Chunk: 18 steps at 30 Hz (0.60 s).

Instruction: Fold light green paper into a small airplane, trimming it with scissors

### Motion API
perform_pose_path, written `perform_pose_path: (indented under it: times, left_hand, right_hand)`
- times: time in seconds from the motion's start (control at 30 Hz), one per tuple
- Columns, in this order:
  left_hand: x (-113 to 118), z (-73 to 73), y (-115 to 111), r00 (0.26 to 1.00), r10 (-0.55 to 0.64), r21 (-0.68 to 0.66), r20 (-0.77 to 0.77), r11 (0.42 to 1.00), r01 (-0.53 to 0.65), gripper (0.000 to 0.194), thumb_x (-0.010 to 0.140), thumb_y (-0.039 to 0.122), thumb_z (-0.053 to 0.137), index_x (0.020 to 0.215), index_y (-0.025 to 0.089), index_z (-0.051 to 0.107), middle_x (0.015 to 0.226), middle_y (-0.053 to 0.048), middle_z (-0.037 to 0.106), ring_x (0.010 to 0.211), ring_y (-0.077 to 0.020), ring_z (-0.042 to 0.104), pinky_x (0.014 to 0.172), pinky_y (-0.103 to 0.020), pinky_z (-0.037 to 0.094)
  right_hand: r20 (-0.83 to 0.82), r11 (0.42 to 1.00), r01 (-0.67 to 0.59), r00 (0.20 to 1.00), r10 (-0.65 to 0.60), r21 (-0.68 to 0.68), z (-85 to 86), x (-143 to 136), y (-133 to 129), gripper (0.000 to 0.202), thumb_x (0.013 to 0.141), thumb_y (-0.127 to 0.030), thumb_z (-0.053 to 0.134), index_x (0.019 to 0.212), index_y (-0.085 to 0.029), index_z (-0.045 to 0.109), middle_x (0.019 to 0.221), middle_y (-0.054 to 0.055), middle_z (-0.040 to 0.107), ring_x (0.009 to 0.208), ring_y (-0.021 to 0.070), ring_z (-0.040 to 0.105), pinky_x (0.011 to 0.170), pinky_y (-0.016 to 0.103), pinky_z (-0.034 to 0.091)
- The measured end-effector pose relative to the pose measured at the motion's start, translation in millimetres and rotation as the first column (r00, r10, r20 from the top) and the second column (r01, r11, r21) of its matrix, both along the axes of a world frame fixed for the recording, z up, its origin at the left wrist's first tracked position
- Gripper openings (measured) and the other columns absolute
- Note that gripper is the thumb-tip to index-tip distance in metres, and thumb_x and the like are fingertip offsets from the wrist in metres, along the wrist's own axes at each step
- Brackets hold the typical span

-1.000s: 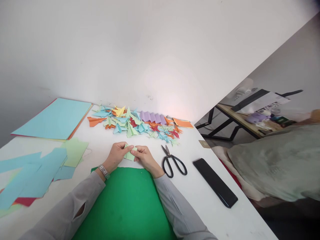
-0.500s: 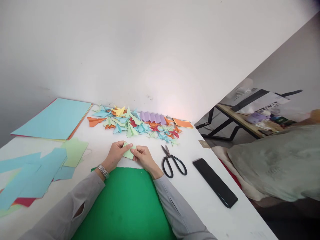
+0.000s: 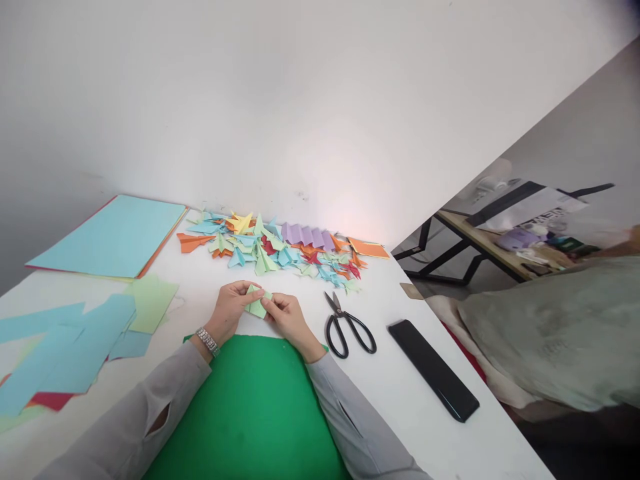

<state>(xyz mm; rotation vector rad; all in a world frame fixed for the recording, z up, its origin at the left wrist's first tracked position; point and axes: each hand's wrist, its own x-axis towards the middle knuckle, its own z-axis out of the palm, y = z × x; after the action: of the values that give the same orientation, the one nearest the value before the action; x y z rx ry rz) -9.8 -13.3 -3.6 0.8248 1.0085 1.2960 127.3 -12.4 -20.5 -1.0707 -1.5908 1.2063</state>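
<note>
A small piece of folded light green paper [image 3: 257, 309] is pinched between my two hands, just beyond the far edge of a green mat [image 3: 255, 407]. My left hand [image 3: 231, 308] grips its left side, thumb laid over the top. At the right side, my right hand [image 3: 289, 317] holds it between thumb and fingers. Creases show on the paper, though my fingers cover part of it. Behind my hands lies a heap of folded paper planes [image 3: 265, 259] in several colours. Black-handled scissors [image 3: 343, 323] rest to the right, blades slightly apart.
Large coloured sheets [image 3: 110, 233] are stacked at the back left, with loose cut pieces [image 3: 105, 340] nearer. Pleated purple paper [image 3: 307, 235] and orange paper [image 3: 369, 248] lie by the wall. A long black case [image 3: 434, 370] is on the right. Beyond the edge sits another person [image 3: 545, 333].
Both hands keep their hold on the green paper, with only slight finger movement. The whole view has shifted a little.
</note>
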Motion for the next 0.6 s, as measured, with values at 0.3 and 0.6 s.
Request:
perform_pose_path:
  times: [0.3,0.6]
  left_hand:
    - [-0.6,0.0,1.2,1.000,0.023,-0.030,0.012,0.999,-0.022,0.023,0.051,0.032,0.079,0.060,0.015,0.067,0.055,0.001,0.061,0.050,-0.0093,0.050,0.049,-0.022,0.037]
    - [-0.2,1.7,1.9,0.996,0.088,-0.063,0.014,0.994,-0.087,0.034,0.052,0.041,0.078,0.065,0.012,0.069,0.056,0.000,0.060,0.051,-0.0092,0.048,0.048,-0.022,0.037]
  right_hand:
    - [0.025,1.000,-0.009,1.000,0.010,-0.009,-0.3,0.7,0.5,0.048,0.075,-0.056,0.056,0.046,-0.018,0.052,0.043,-0.002,0.049,0.042,0.0092,0.038,0.045,0.024,0.028]
    - [-0.018,1.000,-0.016,1.000,0.016,-0.013,-5.5,0.2,2.1,0.048,0.074,-0.057,0.056,0.046,-0.018,0.052,0.039,-0.003,0.045,0.039,0.0086,0.034,0.041,0.023,0.025]
